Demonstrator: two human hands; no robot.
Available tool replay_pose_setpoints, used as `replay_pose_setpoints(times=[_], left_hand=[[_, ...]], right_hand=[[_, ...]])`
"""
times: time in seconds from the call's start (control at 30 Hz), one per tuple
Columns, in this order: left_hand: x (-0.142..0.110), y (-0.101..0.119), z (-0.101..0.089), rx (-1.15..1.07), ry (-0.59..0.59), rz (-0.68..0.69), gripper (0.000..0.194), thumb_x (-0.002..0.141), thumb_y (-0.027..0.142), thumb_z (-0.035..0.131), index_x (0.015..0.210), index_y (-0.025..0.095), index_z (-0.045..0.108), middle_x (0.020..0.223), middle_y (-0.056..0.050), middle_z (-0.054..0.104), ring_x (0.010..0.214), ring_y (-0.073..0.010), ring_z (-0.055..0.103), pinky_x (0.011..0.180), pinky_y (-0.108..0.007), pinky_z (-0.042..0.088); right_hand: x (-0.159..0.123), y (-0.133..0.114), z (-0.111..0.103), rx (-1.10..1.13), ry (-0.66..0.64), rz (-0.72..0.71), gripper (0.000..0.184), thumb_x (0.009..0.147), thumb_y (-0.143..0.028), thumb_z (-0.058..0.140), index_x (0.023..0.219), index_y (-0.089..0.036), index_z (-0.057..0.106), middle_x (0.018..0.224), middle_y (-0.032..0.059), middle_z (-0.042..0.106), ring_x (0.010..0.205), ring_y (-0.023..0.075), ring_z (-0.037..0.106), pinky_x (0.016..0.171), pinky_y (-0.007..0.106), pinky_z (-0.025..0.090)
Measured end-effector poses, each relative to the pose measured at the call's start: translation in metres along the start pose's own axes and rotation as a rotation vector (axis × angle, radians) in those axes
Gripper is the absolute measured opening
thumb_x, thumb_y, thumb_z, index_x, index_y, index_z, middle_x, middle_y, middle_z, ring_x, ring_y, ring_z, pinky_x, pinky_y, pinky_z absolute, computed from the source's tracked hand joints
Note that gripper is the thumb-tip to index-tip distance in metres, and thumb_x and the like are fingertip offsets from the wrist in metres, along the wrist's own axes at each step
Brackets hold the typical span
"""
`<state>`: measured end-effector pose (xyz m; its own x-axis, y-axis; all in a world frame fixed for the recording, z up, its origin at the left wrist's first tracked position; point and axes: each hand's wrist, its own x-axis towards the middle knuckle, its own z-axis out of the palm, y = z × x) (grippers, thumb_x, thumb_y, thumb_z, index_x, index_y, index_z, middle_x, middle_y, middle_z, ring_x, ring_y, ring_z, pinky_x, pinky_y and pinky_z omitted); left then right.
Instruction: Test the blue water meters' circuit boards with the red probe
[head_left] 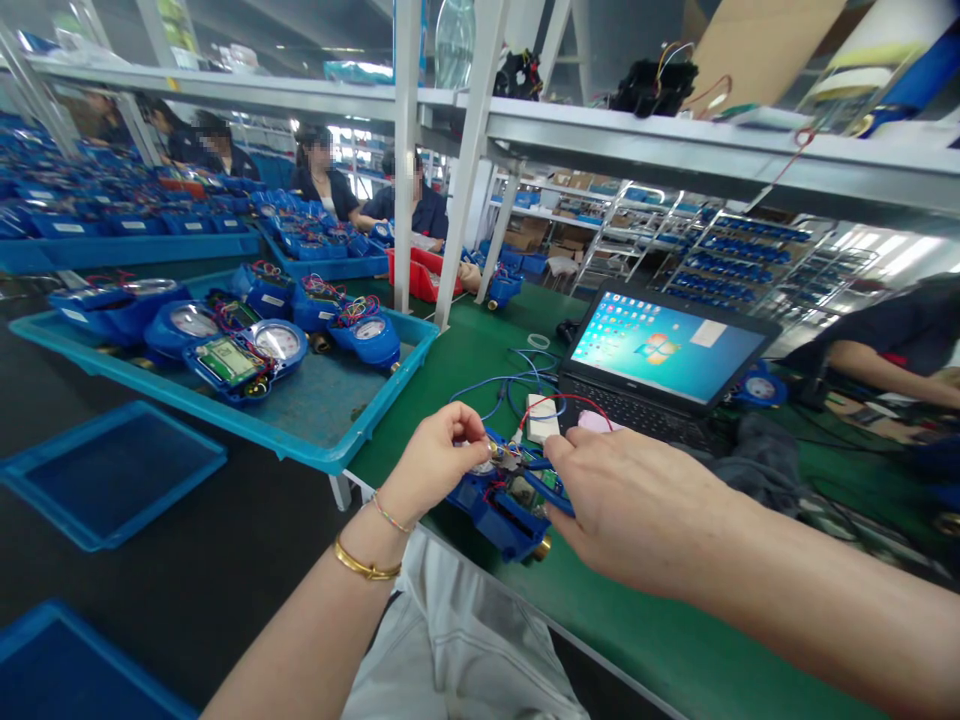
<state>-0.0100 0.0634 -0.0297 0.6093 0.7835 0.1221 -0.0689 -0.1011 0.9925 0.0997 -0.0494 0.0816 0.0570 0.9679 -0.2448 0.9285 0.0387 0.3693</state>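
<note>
A blue water meter [504, 522] with exposed wires, a circuit board and a brass fitting lies at the near edge of the green bench. My right hand [626, 495] is closed around the blue handles of a pair of pliers [553, 493]. Their jaws reach in among the wires on top of the meter. Just left of the jaws, my left hand [439, 455] pinches with thumb and fingertips over the meter's dial; what it holds is too small to make out. A red wire [577, 398] runs from a white connector beside the jaws toward the laptop.
Behind my right hand stands an open laptop [660, 345], with a white box [541, 418] and blue cable [480, 385] beside it. To the left, a blue tray [337, 455] holds several meters. Shelf posts [465, 160] rise behind the bench. Co-workers sit beyond and at right.
</note>
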Motion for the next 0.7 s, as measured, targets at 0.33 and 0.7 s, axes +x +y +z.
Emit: replay_pose_setpoints(times=[0.33,0.7], left_hand=[[0.0018,0.0,-0.0005,0.022,-0.014,-0.002,0.015,0.064,0.018,0.063,0.07,0.016,0.05,0.066,0.003,0.054,0.063,-0.0098,0.05,0.06,-0.022,0.039],[0.0014,-0.002,0.0011,0.021,0.012,-0.003,0.016,0.063,0.017,0.063,0.071,0.017,0.049,0.068,0.003,0.056,0.064,-0.0102,0.051,0.061,-0.023,0.04]], right_hand=[[0.004,0.0057,0.0017,0.03,-0.013,-0.009,0.021,0.081,-0.026,0.054,0.092,-0.011,0.065,0.084,0.0162,0.07,0.076,0.0332,0.068,0.065,0.043,0.054],[0.0065,0.0077,0.0011,0.064,0.005,-0.019,0.021,0.081,-0.028,0.056,0.092,-0.012,0.065,0.082,0.0148,0.069,0.079,0.0328,0.067,0.067,0.041,0.052]])
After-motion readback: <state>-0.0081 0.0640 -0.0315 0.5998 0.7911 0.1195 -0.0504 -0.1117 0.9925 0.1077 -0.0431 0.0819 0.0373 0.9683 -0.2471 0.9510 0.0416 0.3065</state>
